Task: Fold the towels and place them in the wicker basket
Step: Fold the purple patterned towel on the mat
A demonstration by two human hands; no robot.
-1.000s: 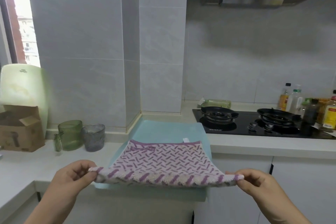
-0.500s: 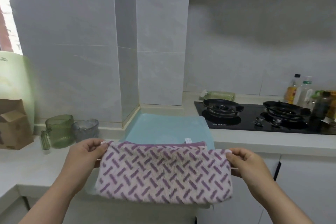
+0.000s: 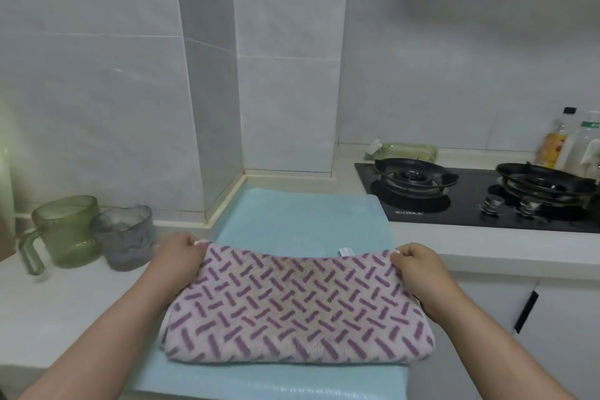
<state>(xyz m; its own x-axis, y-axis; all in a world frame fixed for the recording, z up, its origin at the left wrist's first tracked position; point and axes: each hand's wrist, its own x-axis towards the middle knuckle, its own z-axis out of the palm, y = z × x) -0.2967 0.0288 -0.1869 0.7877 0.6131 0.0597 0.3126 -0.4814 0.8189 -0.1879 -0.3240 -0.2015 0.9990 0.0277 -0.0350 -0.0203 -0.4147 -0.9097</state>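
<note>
Together, left hand (image 3: 181,257), right hand (image 3: 419,267), pinching towel (image 3: 292,305) corners

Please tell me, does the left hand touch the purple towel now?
Touching. The head view shows the left hand with its fingers curled over the far left corner of the purple towel, with no gap between them.
</note>
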